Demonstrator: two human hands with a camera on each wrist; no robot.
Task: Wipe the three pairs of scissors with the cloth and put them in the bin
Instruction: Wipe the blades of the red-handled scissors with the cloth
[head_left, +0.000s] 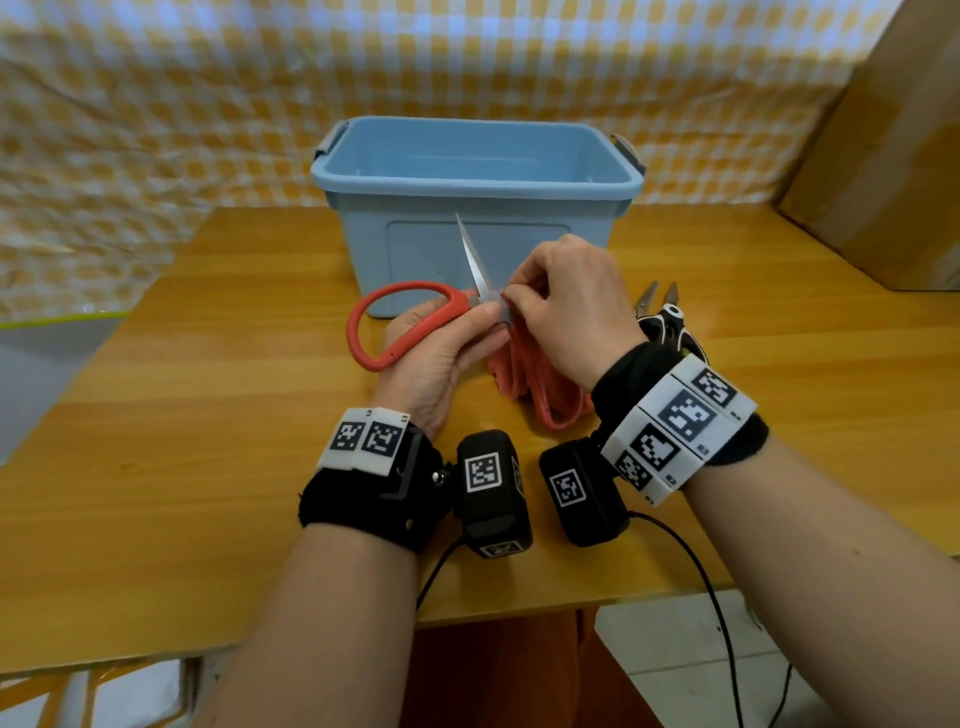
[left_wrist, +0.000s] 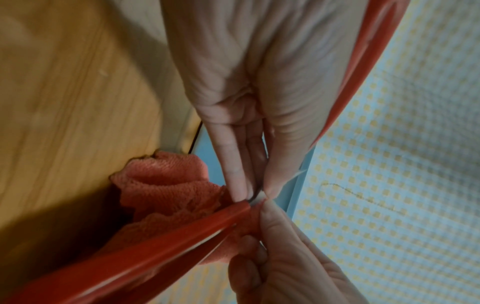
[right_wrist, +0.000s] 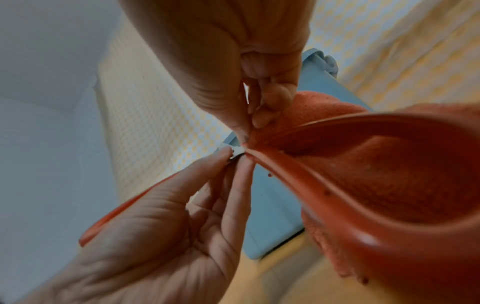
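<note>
Red scissors mid-wipe, blades up before the bin

The red scissors (head_left: 410, 317) sit pinched near the pivot in the left hand (head_left: 436, 358); the right hand (head_left: 566, 306) clasps the cloth (head_left: 540, 384) at the blade base; the blue bin (head_left: 467, 176) stands just behind; a slipping cloth could bare the edge to fingertips

black-handled scissors (head_left: 670, 322) mostly behind right hand (head_left: 571, 312), third pair perhaps hidden

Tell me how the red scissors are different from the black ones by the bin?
The red scissors are held up in the left hand, while the black scissors lie on the table. The red ones show a long pointed blade; the black ones show short, stubby blades. Neither pair is in the bin yet.
</note>
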